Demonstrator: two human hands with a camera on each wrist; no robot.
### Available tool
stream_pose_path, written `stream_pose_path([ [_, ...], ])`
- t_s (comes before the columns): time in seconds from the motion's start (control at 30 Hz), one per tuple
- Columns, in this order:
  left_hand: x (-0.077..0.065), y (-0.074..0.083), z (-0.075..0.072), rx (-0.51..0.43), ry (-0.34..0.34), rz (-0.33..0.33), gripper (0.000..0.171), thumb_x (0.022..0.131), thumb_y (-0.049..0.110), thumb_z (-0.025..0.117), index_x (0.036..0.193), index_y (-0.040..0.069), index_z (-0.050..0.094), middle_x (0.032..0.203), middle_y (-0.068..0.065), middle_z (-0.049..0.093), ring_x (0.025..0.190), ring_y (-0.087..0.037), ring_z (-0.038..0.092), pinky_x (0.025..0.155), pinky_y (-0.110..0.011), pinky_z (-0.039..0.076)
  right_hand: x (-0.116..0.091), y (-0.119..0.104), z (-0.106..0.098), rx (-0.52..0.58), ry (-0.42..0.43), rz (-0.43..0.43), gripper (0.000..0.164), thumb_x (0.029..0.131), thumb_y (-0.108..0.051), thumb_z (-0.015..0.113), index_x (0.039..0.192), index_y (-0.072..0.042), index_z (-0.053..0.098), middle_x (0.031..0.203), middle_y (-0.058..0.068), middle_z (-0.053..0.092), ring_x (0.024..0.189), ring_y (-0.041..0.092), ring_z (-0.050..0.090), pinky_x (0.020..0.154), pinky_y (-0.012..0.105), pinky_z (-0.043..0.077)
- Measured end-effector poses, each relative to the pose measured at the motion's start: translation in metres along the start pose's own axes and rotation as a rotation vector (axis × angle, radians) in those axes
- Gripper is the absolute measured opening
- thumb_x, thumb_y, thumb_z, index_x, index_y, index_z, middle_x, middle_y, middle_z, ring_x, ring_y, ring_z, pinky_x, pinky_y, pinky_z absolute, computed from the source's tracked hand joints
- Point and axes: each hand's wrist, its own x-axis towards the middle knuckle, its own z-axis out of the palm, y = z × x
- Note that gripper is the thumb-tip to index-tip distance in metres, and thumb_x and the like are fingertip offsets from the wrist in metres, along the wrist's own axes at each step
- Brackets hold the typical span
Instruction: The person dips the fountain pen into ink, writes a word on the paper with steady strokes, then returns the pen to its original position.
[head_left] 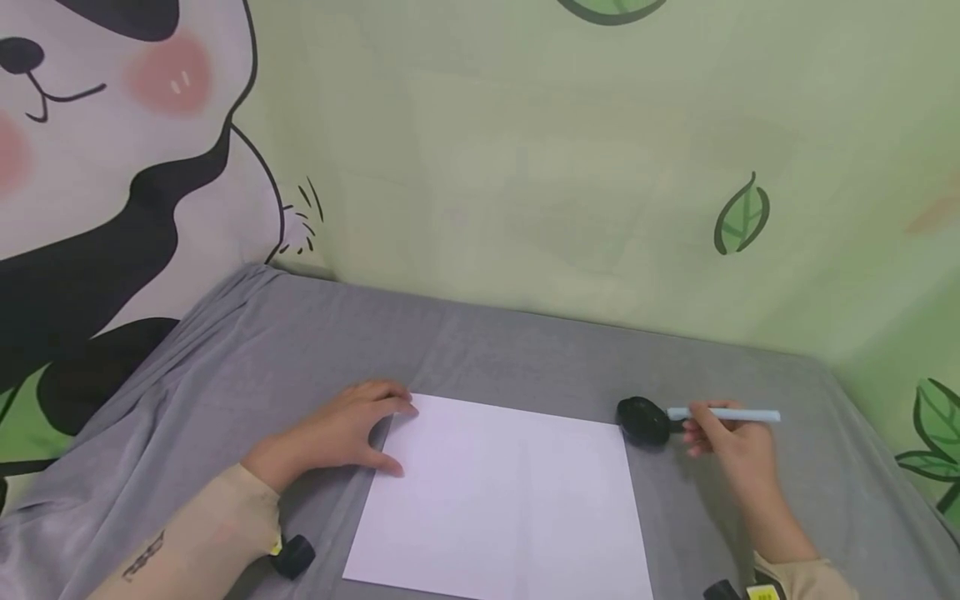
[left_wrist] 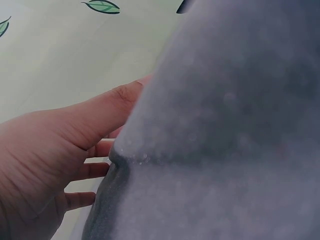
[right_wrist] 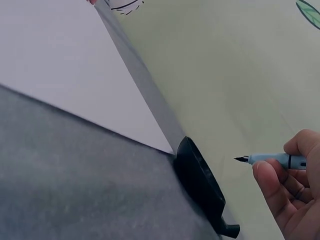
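A white sheet of paper (head_left: pixel 510 500) lies on the grey cloth. My left hand (head_left: pixel 345 429) rests at its upper left corner, thumb and fingers spread over the edge. In the left wrist view grey cloth hides part of that hand (left_wrist: pixel 60 150). My right hand (head_left: pixel 738 446) pinches a light blue fountain pen (head_left: pixel 750 415) beyond the paper's right side. The pen's dark nib (right_wrist: pixel 242 159) is bare and points left, toward a black oval dish-like object (head_left: pixel 643 422) with a short stub. This black object sits at the paper's upper right corner.
Grey cloth (head_left: pixel 480 342) covers the table, with folds at the left. Behind it hangs a pale green wall cloth (head_left: pixel 525 167) printed with a panda and leaves. Black wrist cameras (head_left: pixel 294 557) are on both wrists.
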Motion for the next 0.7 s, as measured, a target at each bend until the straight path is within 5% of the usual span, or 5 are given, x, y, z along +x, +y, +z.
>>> stream_pose_path([
  [0.17, 0.0, 0.0, 0.0, -0.011, 0.0, -0.004, 0.07, 0.067, 0.048, 0.083, 0.124, 0.011, 0.061, 0.132, -0.011, 0.055, 0.125, -0.033, 0.048, 0.103, -0.055, 0.038, 0.001, -0.008, 0.006, -0.036, -0.026, -0.021, 0.012, 0.094, -0.015, 0.061, 0.091, -0.002, 0.061, 0.065, -0.008, 0.068, 0.053, 0.004, 0.065, 0.05, 0.022, 0.054],
  [0.7, 0.001, 0.0, 0.0, -0.002, 0.005, 0.006, 0.07, 0.067, 0.051, 0.082, 0.123, 0.013, 0.062, 0.131, -0.01, 0.055, 0.124, -0.033, 0.049, 0.102, -0.055, 0.038, -0.012, -0.032, 0.029, 0.064, -0.115, -0.079, 0.008, 0.093, -0.006, 0.061, 0.087, -0.011, 0.063, 0.066, -0.006, 0.069, 0.054, 0.007, 0.066, 0.049, 0.024, 0.054],
])
